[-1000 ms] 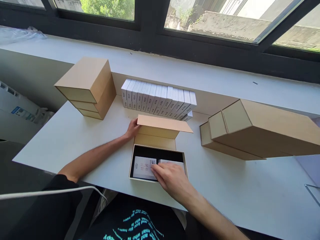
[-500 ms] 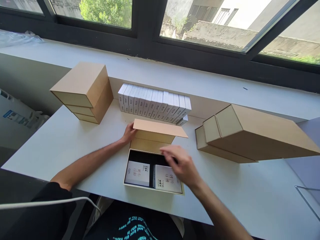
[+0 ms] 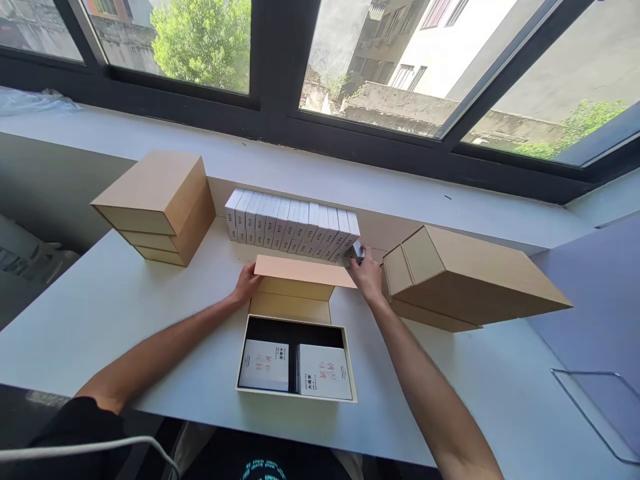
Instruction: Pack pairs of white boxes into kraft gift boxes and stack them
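Observation:
A cardboard gift box stands open in front of me, its flap folded up at the far side. Two white printed packs lie side by side in its black interior. My left hand is closed around the left edge of the flap, with the fingertips partly hidden behind it. Farther off, my right hand has its fingers closed on a small white box at the right end of a double-layered row of small white boxes. The fingers cover part of that small box.
A stack of brown cardboard boxes stands at the left of the white table. More brown boxes stand on the right. The windowsill runs behind the row. A wire frame is at the right edge.
My right hand has moved from above the open gift box to the small white box at the row's right end. My left hand stays on the flap. The view has tilted up a little.

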